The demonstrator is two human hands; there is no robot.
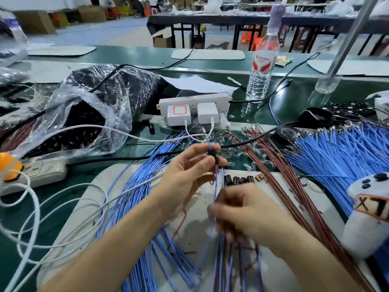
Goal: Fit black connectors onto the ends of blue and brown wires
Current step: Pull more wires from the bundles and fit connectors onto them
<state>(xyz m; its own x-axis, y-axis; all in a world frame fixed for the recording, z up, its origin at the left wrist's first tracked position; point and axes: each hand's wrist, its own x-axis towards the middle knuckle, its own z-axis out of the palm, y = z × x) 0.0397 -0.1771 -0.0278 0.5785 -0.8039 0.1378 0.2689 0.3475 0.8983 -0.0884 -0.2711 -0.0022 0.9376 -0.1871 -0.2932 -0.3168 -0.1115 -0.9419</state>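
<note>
Pinching a small black plastic connector (212, 154) between thumb and fingertips of the left hand (189, 171), just in front of the white plastic power strip (193, 102), with a thin blue insulated wire (215, 180) running through it and down into the right hand (242, 209), further out in front of the strip, blurred but seemingly curled round that wire. Looks feather-light and floppy, so better to grip close behind the tip or expect buckling. Hard, smooth little connector too, so squeeze its sides and keep the hole clear.

Black connector (213, 155) — threaded on blue wire (215, 182)
</note>
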